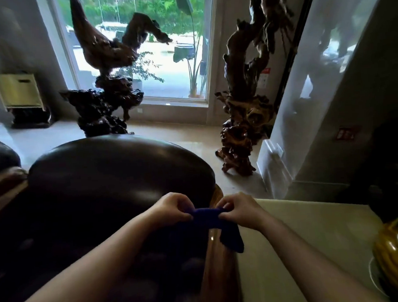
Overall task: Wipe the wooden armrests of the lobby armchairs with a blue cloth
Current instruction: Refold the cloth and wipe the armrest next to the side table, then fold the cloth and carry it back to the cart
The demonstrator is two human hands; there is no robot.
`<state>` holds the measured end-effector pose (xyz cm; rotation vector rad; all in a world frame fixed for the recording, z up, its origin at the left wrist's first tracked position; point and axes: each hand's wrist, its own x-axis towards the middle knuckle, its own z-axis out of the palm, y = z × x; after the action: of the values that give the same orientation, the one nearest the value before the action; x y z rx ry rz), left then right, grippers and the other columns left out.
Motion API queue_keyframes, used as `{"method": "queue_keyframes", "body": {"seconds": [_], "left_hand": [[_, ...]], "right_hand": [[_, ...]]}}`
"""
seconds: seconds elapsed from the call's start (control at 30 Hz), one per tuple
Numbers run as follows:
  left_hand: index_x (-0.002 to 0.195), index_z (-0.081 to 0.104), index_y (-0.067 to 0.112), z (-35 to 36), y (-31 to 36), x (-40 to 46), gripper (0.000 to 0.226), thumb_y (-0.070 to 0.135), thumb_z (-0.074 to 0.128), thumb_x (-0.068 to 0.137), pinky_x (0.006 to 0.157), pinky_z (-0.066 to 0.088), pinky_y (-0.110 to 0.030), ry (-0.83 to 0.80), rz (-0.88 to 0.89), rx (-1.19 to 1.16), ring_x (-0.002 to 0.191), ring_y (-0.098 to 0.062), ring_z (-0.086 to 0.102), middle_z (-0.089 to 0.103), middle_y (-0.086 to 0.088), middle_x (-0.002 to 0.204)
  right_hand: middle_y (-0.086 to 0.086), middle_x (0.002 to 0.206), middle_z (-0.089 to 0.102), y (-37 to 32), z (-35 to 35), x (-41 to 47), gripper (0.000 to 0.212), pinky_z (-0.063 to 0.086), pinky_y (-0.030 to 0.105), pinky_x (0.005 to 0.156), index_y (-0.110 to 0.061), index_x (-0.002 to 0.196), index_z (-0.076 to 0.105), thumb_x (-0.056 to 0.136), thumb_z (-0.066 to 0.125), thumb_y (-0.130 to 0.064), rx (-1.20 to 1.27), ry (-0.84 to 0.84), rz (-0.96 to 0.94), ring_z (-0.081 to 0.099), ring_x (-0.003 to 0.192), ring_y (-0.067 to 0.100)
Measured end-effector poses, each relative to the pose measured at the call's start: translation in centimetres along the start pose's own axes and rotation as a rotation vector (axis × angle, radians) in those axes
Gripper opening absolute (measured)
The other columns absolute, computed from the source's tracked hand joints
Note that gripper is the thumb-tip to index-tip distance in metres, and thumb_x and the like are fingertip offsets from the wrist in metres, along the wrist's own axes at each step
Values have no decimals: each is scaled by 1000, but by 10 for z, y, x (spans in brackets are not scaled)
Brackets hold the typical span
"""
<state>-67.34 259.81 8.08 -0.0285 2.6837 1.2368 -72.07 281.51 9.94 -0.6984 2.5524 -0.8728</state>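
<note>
A dark blue cloth (210, 228) is stretched between both hands above the armchair's right side. My left hand (173, 208) pinches its left end and my right hand (238, 208) pinches its right end; the rest of the cloth hangs down over the glossy wooden armrest (218, 259). The armrest runs from the lower middle of the view up past the hands along the dark leather armchair (117, 172). The armchair's other armrest lies in shadow and cannot be made out.
A pale side table (300, 242) stands right of the armrest, with a yellow-brown glazed vase (396, 256) on its right edge. Two carved root sculptures (108, 86) (244, 117) stand on the floor before the window. Another dark chair (0, 157) sits at the left.
</note>
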Motion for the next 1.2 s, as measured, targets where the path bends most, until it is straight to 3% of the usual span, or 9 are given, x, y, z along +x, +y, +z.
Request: {"method": "queue_keyframes", "body": {"seconds": [0.13,0.23,0.43,0.57,0.67,0.8,0.93,1.07,1.2], "left_hand": [[84,69,18,-63,29,-63,16,9,71,71,77,53,-33,71,16,-3,78,-13,63,70,-3,86],[88,68,15,-104,35,-117,17,9,68,72,78,54,-41,120,12,-1,77,-16,62,68,-3,85],[86,67,15,-167,13,-228,15,8,65,73,64,48,-32,214,-51,23,66,-12,58,65,-1,78],[85,68,20,-206,-25,-316,17,11,64,72,65,51,-29,283,-121,12,68,-9,60,67,4,77],[80,67,24,-233,-57,-382,16,10,65,73,59,50,-19,321,-158,5,60,-2,60,66,10,69],[85,68,16,-270,-96,-478,13,8,64,75,68,51,-24,369,-215,22,71,-11,61,63,4,77],[92,67,10,-297,-135,-563,16,7,63,77,77,50,-33,422,-298,12,82,-18,61,65,-7,89],[99,65,4,-321,-175,-632,20,6,64,79,87,51,-42,496,-382,34,87,-19,60,65,-13,97],[101,65,5,-344,-217,-689,22,7,65,79,84,53,-33,581,-464,7,88,-16,62,67,-16,103]], "right_hand": [[7,95,68,-80,-20,-17,16,57,36,80,-20,94,66,79,67,-15,-71,-22,-116,65,86,18],[8,95,68,-142,-19,-25,17,56,38,82,-20,93,68,77,69,-17,-132,-44,-189,65,87,19],[5,94,70,-255,18,-41,17,51,18,68,-20,93,70,76,70,-19,-233,-134,-360,64,83,13],[9,94,71,-336,71,-58,20,50,24,73,-17,94,71,74,70,-17,-279,-173,-463,63,80,13],[9,93,71,-393,119,-70,20,48,24,74,-17,93,71,73,71,-16,-302,-198,-539,62,79,13],[10,91,71,-472,188,-88,19,48,25,71,-16,91,71,72,71,-15,-291,-268,-639,60,75,12],[7,83,68,-543,254,-104,21,45,16,61,-11,94,71,73,71,-13,-293,-340,-745,57,71,10],[9,87,69,-609,316,-108,24,49,29,74,-10,96,70,73,71,-16,-341,-423,-829,60,78,16],[-2,79,64,-670,377,-103,17,46,24,68,-16,89,71,72,72,-18,-346,-488,-905,58,74,10]]}}
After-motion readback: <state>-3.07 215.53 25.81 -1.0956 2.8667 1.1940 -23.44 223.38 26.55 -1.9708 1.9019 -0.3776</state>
